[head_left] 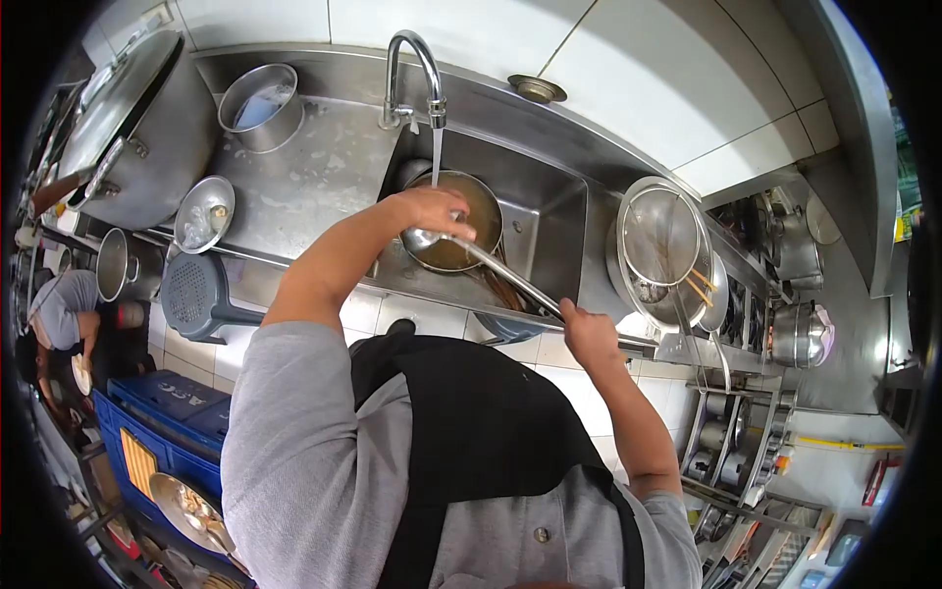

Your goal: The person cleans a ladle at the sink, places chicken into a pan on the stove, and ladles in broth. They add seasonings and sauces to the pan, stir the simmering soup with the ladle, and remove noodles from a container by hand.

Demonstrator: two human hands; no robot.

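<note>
A long-handled metal ladle [510, 276] slants across the sink [564, 221]. My right hand [591, 336] is closed around the end of its handle, over the sink's front edge. My left hand [432, 212] is at the other end by the ladle's bowl, fingers curled over something small that I cannot make out. Beneath it sits a round metal pot [497, 211] holding cloudy brownish water. Water runs from the curved faucet [419, 44] into this pot, just behind my left hand.
Left on the counter are a round pan [263, 142], a small bowl [226, 211] and a large lidded pot [162, 157]. A mesh strainer [659, 236] rests over a basin at the right. A grey stool [193, 293] and blue crates [172, 393] stand lower left; another person [67, 304] is beyond.
</note>
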